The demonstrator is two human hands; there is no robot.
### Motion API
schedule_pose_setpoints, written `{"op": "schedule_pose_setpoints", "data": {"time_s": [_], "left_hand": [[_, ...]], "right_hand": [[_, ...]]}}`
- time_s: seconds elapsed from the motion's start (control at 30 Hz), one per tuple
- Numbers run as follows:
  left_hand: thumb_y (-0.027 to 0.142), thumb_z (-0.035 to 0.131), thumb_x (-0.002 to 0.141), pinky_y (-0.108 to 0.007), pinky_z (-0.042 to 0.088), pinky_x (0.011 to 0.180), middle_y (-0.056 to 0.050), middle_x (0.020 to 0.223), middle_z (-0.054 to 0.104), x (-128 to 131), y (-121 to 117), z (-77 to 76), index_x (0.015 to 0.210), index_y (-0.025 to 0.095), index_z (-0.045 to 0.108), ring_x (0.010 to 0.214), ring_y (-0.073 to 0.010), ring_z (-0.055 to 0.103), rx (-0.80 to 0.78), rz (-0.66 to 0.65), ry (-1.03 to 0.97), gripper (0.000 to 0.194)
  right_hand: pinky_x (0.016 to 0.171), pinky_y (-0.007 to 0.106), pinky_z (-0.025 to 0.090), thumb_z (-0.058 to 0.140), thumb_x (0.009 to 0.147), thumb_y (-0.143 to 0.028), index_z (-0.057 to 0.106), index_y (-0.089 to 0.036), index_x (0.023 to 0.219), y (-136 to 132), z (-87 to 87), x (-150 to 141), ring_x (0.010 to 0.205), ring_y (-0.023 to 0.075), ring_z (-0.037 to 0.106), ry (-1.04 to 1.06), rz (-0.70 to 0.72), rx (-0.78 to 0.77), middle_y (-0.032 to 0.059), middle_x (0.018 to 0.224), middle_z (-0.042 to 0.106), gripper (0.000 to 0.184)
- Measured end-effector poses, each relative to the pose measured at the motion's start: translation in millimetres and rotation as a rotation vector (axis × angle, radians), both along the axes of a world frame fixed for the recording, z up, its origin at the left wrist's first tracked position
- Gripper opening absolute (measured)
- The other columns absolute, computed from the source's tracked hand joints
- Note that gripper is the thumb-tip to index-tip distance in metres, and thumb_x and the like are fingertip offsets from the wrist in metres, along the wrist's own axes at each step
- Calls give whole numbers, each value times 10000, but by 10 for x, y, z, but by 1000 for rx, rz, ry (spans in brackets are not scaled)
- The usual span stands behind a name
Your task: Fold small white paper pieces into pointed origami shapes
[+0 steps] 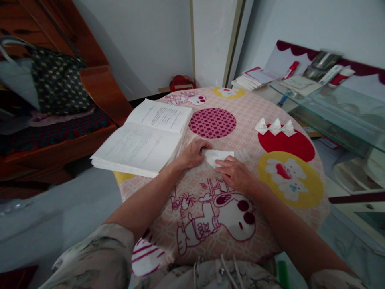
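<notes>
The tabletop (pixel 245 138) is round and clad in a pink lattice-print cover with appliqué-like ovals and outlined cartoon dogs. A varnished wooden bench (pixel 100 90) stands to the left, bearing one dark patterned fabric bag (pixel 58 82); a glass shelf (pixel 339 108) is at the right; pale, smooth walls lie behind.

Count on the tabletop: one open book (pixel 140 138), three folded paper pieces (pixel 276 127), one paper sheet (pixel 217 155).

The book is thick, with printed matte pages. The folded paper pieces are white, peaked and set in a row at the red oval. The paper sheet is small, white and partly folded, located between the hands, right of the book. The left hand (pixel 194 153), fingers bent, touches its left end; the right hand (pixel 234 172) rests partly curled fingers on its near right edge. Whether either hand pinches it cannot be told.
</notes>
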State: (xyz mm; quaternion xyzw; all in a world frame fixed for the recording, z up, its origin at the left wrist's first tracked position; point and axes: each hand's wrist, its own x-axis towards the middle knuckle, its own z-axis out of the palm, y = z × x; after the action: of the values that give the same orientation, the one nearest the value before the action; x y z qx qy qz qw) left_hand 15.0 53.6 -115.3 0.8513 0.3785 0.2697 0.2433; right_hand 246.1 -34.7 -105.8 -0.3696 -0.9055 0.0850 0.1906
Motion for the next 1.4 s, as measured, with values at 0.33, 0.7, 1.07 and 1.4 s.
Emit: {"op": "schedule_pose_setpoints", "data": {"time_s": [0.33, 0.7, 1.07, 1.4], "left_hand": [[-2, 497, 769, -337, 548, 913, -74, 1026, 743, 54, -186, 80, 1029, 148, 728, 973, -184, 679, 130, 148, -111, 379], [102, 681, 832, -362, 544, 914, -79, 1006, 739, 183, -401, 62, 990, 161, 754, 976, -212, 681, 66, -21, 40, 184], [258, 732, 849, -405, 543, 977, -65, 1125, 731, 218, -531, 77, 1062, 224, 758, 1083, -244, 667, 58, 10, 114, 217], [277, 807, 773, -408, 537, 967, -76, 1084, 712, 304, -551, 115, 1025, 192, 721, 1053, -255, 651, 73, 52, 180, 280]], "right_hand": [[916, 460, 529, 570, 900, -107, 777, -220, 986, -6, 2, -4, 1019, 255, 593, 5, 10, -10, 93, 1209, 718, 251], [896, 429, 517, 520, 866, -50, 760, -210, 932, 17, -37, 41, 952, 234, 607, 95, -6, 25, 78, 1075, 740, 295], [909, 474, 518, 521, 926, -120, 775, -202, 958, 68, -23, 4, 1024, 280, 585, 116, -165, 20, 116, 1088, 731, 268], [917, 463, 524, 497, 929, -107, 770, -185, 969, 108, -93, -1, 1016, 279, 595, 157, -193, 45, 128, 1084, 734, 287]]}}
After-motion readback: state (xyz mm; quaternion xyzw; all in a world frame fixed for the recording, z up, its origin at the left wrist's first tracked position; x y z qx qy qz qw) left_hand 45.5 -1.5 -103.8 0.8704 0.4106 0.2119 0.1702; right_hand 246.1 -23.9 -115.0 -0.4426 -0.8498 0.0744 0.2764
